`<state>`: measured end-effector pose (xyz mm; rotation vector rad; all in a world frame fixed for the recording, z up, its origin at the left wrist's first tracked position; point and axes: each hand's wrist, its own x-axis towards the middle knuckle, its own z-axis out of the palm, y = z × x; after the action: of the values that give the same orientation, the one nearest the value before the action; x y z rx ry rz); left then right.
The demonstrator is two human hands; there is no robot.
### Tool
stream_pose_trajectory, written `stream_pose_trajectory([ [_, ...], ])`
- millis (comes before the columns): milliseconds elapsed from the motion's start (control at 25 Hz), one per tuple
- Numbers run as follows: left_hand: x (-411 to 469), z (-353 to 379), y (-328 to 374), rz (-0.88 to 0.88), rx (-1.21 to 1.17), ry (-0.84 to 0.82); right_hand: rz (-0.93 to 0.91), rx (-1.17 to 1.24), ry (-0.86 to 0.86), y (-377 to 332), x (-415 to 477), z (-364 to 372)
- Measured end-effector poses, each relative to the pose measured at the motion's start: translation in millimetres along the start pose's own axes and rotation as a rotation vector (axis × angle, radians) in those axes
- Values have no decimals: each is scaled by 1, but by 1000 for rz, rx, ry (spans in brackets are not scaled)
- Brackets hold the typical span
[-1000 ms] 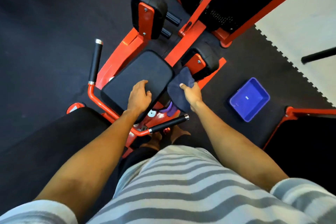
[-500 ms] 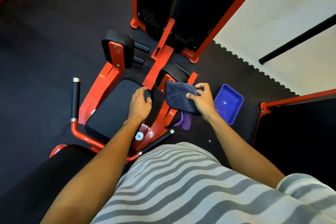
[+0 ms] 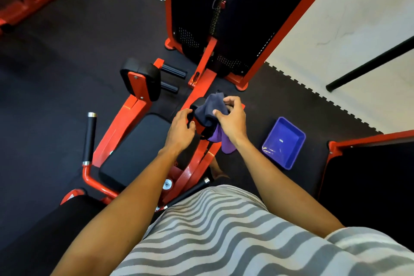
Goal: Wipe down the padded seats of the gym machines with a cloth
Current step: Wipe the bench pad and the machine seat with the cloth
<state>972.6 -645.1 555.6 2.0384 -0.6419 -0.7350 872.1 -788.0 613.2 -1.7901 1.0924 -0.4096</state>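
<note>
The dark navy microfibre cloth [image 3: 209,107], flat a moment ago, now sits bunched on the small black side pad [image 3: 198,103], pinched by the right hand [image 3: 233,121]. The left hand [image 3: 180,132] has left the large black padded seat [image 3: 139,148]; its fingers curl beside that pad, grip unclear.

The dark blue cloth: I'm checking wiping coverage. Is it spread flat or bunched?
Bunched. The right hand pinches the dark blue cloth into gathered folds over the small pad; no part lies flat.
</note>
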Motion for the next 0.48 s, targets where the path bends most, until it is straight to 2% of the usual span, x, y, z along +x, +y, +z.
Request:
stream_pose_trajectory([
  [120,19,2,1,-66,2,39,-138,-93,-95,18,5,-1],
  [200,27,4,6,-118,-6,62,-284,-311,-183,35,9,0],
  [280,33,9,15,-152,-28,85,-352,-508,-287,46,15,3],
  [400,37,22,24,-210,-95,103,-433,-530,-320,52,28,13],
  [480,42,31,30,-267,-175,191,-467,-496,-326,47,46,22],
])
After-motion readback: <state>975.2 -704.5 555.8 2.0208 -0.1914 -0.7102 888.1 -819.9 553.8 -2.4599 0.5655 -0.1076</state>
